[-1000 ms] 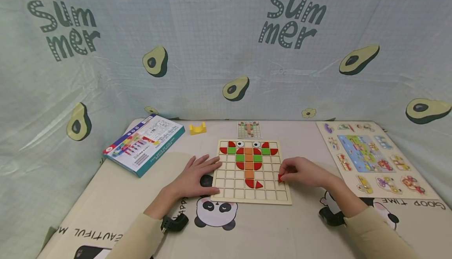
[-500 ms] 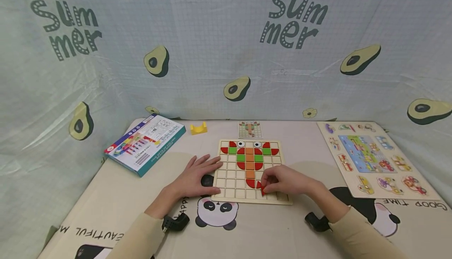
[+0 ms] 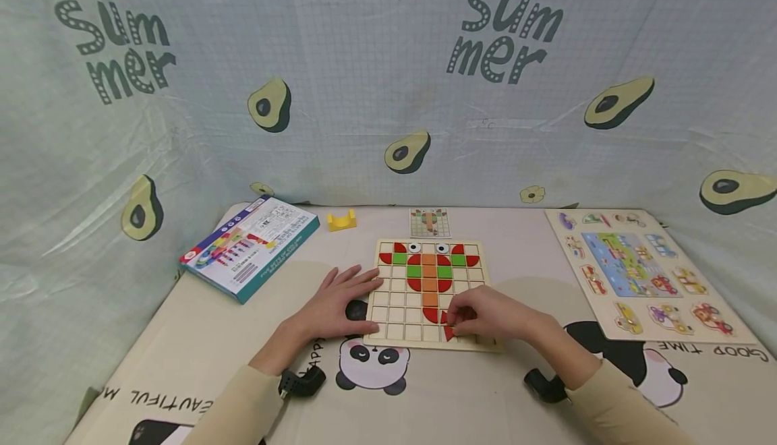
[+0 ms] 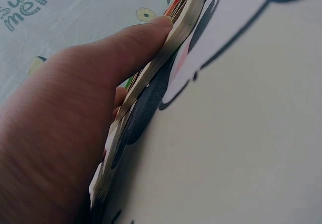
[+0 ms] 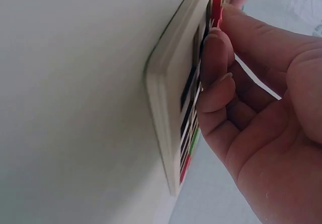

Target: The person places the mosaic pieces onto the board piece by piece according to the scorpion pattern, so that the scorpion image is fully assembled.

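Observation:
A wooden grid board [image 3: 391, 317] lies in front of the person, with red, green and orange tiles set in its cells in a creature shape with two round eyes. My left hand [image 3: 342, 302] rests spread at the board's left side, its thumb and fingertips on the edge. In the left wrist view the thumb [image 4: 141, 43] lies along that edge. With thumb and fingertips my right hand [image 3: 492, 313] pinches a red triangle tile [image 3: 449, 332] low on the board, just below another red tile. The right wrist view shows red [image 5: 217, 2] at those fingertips.
Behind the board lies a small picture card [image 3: 429, 223] with the same creature. A yellow plastic piece [image 3: 341, 220] and a boxed toy [image 3: 249, 246] are at the back left. A wooden picture puzzle [image 3: 643, 276] lies on the right.
My right hand has moved left from the board's right edge to its lower middle, carrying the red triangle tile, then shifted slightly. The left hand has stayed in place.

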A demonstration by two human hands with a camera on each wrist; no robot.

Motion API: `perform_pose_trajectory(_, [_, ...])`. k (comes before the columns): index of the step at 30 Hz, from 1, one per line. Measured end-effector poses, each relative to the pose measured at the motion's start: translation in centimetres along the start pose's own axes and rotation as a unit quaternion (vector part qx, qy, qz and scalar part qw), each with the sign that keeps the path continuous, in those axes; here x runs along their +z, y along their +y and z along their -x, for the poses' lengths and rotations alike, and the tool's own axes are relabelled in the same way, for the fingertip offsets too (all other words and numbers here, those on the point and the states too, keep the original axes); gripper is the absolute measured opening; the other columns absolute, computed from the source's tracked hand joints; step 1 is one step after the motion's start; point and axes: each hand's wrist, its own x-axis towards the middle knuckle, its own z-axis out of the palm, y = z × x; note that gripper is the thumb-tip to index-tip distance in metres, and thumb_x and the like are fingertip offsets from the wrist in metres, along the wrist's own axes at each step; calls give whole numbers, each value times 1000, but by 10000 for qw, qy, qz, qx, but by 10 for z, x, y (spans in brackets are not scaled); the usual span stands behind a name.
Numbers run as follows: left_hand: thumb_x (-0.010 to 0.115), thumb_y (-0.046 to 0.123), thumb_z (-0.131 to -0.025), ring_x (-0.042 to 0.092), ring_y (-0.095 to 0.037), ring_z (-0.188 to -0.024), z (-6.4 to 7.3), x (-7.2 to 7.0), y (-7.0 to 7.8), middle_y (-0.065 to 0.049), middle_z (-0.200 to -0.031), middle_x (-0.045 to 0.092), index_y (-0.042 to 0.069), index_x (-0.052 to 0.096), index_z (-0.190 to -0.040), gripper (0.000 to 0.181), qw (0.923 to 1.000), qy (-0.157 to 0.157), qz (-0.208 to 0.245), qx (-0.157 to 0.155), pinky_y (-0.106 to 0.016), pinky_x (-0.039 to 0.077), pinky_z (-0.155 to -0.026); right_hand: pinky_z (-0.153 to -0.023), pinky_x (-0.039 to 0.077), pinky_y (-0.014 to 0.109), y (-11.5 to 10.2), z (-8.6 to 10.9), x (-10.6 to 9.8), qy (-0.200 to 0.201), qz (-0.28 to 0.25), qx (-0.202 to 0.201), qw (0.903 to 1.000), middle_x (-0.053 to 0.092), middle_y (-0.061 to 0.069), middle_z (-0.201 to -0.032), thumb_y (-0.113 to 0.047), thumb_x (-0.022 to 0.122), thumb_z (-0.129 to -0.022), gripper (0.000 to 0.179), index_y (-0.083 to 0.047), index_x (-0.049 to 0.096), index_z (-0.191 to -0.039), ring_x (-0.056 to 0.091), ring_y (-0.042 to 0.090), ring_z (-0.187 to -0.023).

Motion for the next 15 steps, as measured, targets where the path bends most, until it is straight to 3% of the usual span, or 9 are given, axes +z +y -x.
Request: perform_pose_trajectory(15, [68,62,-85,17,-32,-152,0,0,0,2,-162,34,21,46,-154,83,10000,-3,43,7,-61,3,-118,-64,49,25,-3,-4,5,38,190,-71,9998,57,-9,-75,-14,80,-88,11,-18,69,-87,54,11,-72])
